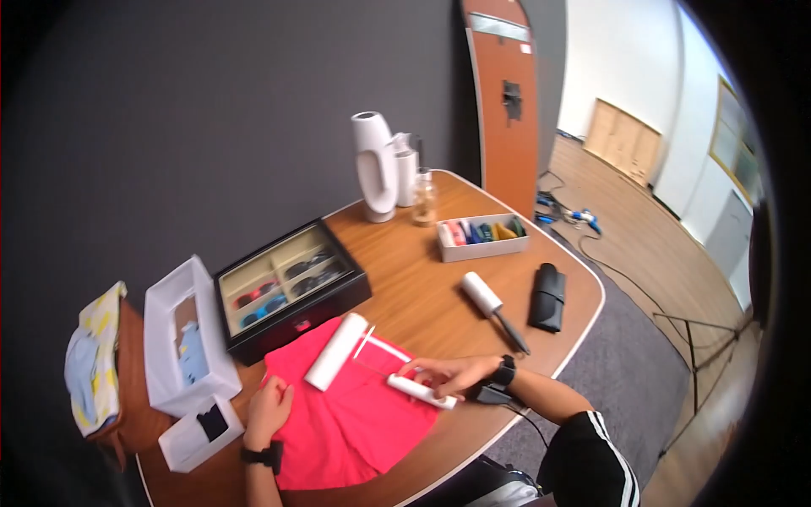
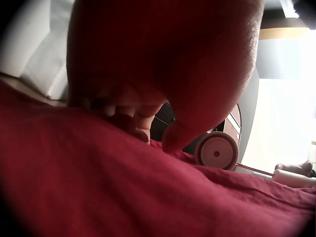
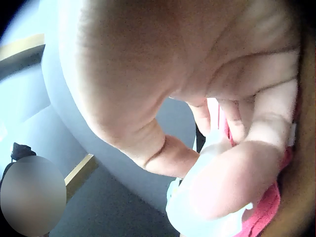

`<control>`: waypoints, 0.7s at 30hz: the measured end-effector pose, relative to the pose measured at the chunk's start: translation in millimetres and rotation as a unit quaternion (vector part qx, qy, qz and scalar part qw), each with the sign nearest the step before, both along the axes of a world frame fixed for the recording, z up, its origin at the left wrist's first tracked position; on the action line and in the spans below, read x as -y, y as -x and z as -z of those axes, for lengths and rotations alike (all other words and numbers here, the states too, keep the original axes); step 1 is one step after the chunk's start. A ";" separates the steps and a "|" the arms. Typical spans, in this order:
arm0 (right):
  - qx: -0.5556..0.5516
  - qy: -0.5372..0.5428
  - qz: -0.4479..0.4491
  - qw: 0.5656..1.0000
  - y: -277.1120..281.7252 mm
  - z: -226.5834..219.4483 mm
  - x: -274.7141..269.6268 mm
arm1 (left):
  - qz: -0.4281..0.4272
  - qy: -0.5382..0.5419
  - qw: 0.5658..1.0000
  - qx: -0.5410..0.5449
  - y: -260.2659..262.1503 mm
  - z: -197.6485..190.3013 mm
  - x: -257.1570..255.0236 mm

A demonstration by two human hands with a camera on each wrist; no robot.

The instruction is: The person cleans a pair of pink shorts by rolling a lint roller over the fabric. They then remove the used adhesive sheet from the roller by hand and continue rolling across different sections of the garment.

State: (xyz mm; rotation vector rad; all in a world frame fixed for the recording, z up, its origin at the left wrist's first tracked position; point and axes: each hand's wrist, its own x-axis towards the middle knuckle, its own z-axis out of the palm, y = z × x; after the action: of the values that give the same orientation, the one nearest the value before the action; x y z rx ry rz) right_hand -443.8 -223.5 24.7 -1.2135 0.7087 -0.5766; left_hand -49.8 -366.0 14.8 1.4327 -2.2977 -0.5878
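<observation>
Pink-red shorts [image 1: 338, 439] lie spread at the table's front. On their left edge rests my left hand [image 1: 269, 410]; in the left wrist view its fingers touch the cloth [image 2: 98, 168]. A lint roller with a thick white roll [image 1: 336, 351] lies on the shorts, its thin metal rod running toward a white handle [image 1: 422, 390]. My right hand [image 1: 452, 373] grips that handle; in the right wrist view thumb and fingers curl round the white plastic [image 3: 212, 197]. The roll's round end [image 2: 216, 152] shows beside my left thumb.
Behind the shorts stands a black glasses case [image 1: 291, 291]. White bins [image 1: 190, 338] and folded clothes [image 1: 101, 363] are at left. Further right are another lint roller [image 1: 483, 296], a black pouch [image 1: 547, 297] and a white box [image 1: 483, 247]; a white vase [image 1: 376, 169] stands at the back.
</observation>
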 end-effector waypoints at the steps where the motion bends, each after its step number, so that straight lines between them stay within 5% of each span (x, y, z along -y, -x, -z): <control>1: 0.021 -0.002 -0.004 1.000 -0.5 1.4 0.2 | 0.016 0.000 1.000 -0.003 0.5 0.2 0.1; 10: 0.053 -0.060 -0.055 0.995 9.4 8.7 3.6 | 0.012 0.011 1.000 -0.013 -1.0 1.3 0.1; 13: 0.096 -0.075 -0.181 0.976 19.8 13.0 8.8 | 0.011 0.012 1.000 -0.012 -1.7 1.3 1.5; 16: 0.084 0.000 -0.143 0.986 17.3 26.6 8.6 | 0.009 0.017 1.000 -0.003 -0.4 -0.1 0.7; 21: 0.120 -0.055 -0.076 0.988 7.7 8.5 5.7 | 0.004 0.014 1.000 0.001 0.7 -3.0 -0.6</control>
State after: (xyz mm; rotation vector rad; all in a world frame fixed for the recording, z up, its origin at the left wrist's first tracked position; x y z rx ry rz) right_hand -451.5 -229.2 16.3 -1.0635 0.4344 -0.5399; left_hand -50.5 -365.4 17.8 1.4125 -2.3043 -0.5550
